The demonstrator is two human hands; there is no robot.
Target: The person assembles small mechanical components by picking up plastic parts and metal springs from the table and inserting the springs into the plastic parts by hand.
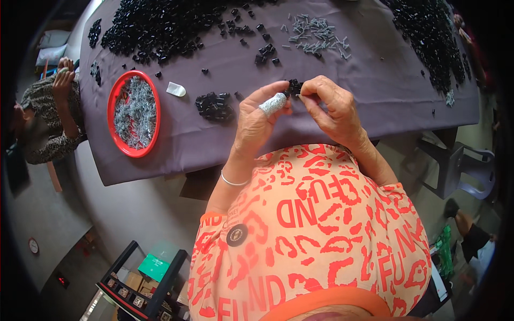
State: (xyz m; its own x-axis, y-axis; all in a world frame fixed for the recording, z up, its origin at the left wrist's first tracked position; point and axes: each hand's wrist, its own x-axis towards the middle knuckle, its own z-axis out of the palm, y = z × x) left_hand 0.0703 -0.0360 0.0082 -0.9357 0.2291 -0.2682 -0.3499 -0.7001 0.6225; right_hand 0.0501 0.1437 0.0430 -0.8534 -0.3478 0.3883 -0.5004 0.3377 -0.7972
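My left hand (256,122) pinches a few small black plastic parts (293,87) between thumb and fingers, just above the table's near side. Silvery-white tape (273,105) wraps one of its digits. Facing it, my right hand (336,109) is closed in a pinch, its fingertips right up against the black parts. A tiny pale pin-like piece shows at those fingertips; most of it is hidden. Left of my hands lies a small heap of black plastic parts (214,106). Beyond my right hand, short silver pins (316,35) are spread in a loose pile.
On the grey-purple tablecloth (187,144), a red oval basket (136,153) holds many clear-grey small pieces. Beside it lies a white rounded piece (175,89). Large black heaps (160,27) cover the far side. Another person (53,112) sits at the left edge; a grey plastic stool (455,166) stands right.
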